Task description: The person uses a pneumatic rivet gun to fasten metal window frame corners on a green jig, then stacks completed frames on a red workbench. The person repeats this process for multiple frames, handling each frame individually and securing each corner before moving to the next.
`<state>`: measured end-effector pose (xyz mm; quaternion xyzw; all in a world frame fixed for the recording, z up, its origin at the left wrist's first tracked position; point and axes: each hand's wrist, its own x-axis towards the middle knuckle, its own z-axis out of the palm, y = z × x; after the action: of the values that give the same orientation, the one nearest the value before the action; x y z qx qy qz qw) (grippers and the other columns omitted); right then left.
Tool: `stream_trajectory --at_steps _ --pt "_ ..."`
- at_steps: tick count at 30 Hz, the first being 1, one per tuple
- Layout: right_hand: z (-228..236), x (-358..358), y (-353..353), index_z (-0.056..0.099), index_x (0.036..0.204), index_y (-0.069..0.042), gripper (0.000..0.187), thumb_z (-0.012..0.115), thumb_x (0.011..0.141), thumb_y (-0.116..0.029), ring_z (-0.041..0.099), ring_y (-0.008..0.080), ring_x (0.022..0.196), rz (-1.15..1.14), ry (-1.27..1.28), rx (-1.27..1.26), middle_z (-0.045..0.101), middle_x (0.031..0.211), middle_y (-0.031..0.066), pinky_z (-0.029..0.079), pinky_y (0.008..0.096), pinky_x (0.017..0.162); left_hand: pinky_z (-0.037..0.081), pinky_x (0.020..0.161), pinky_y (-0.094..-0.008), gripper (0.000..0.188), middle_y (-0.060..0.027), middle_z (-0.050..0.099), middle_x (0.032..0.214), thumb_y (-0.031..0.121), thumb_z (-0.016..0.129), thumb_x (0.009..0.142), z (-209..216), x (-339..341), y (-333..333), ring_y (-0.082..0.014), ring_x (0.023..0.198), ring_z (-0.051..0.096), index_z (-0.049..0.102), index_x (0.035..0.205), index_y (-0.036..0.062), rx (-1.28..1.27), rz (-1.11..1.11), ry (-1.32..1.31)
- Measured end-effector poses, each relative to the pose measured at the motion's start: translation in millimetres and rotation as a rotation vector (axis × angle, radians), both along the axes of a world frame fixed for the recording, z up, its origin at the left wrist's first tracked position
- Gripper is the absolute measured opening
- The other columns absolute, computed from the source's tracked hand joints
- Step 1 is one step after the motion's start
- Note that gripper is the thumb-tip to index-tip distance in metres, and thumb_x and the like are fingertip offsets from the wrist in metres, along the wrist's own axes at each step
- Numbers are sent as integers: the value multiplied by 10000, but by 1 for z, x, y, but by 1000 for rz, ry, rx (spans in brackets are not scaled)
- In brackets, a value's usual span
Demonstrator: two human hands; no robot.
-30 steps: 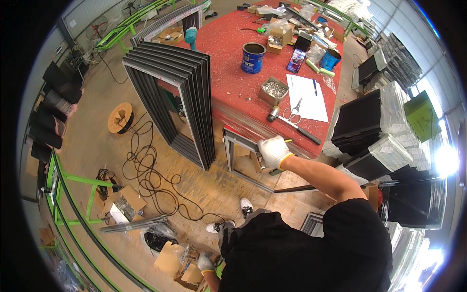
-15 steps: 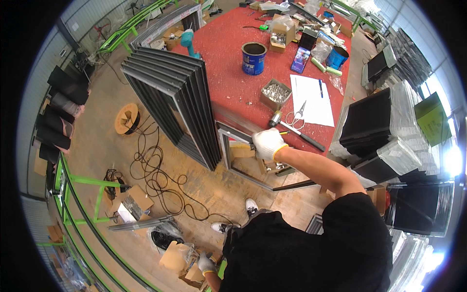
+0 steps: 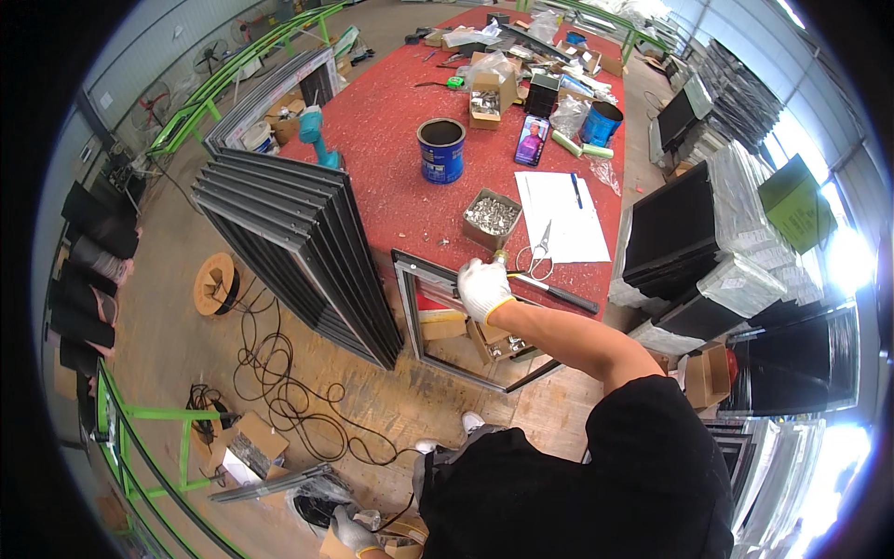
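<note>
My right hand, in a white knitted glove, is closed around the top rail of a dark rectangular metal frame standing upright against the table's near edge. A hammer lies just beyond this hand, its head partly hidden. Scissors rest beside the hammer. Low at the bottom, my gloved left hand reaches down at an open cardboard box, beside a plastic bag with something black inside. Its fingers are too unclear to show whether they hold anything.
Several dark frames stand stacked left of the red table. On the table are a box of small metal parts, a blue can, a phone and paper. A black cable loops over the floor.
My left hand has moved left, from above the cardboard box toward the plastic bag. My right hand stays on the frame's top rail. The whole view has shifted with my head.
</note>
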<state>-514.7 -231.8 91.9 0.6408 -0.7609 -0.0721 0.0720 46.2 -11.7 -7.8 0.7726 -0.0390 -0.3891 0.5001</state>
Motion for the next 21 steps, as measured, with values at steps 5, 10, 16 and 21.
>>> stream_trajectory --at_steps 5,10,16,21 --pt "15 1 5 622 1240 39 469 739 851 -195 697 391 1124 -200 -172 2 690 1189 238 565 502 867 400 489 -320 442 -125 719 889 252 747 1003 9 8 -62 -175 579 559 595 1304 -33 -107 -153 -7" --pt "42 24 23 662 1182 7 412 758 841 -204 719 439 1055 -282 -312 -186 716 1119 244 582 525 887 436 544 -347 392 -137 730 950 282 664 1027 5 11 -142 -172 620 557 624 1279 -15 -20 -347 -39" --pt "65 47 49 684 1182 -3 373 723 851 -170 735 410 1092 -542 -473 -60 722 1148 271 574 527 925 374 588 -347 413 -107 704 903 319 640 1041 -37 5 -225 -135 581 456 637 1233 -47 43 -607 -65" --pt "71 -1 48 744 1165 -60 300 698 902 -195 753 422 1064 -739 -418 -118 761 1133 242 576 531 947 319 520 -359 326 -21 577 662 329 659 1025 -40 1 -241 -146 516 414 696 1076 8 365 -903 2"
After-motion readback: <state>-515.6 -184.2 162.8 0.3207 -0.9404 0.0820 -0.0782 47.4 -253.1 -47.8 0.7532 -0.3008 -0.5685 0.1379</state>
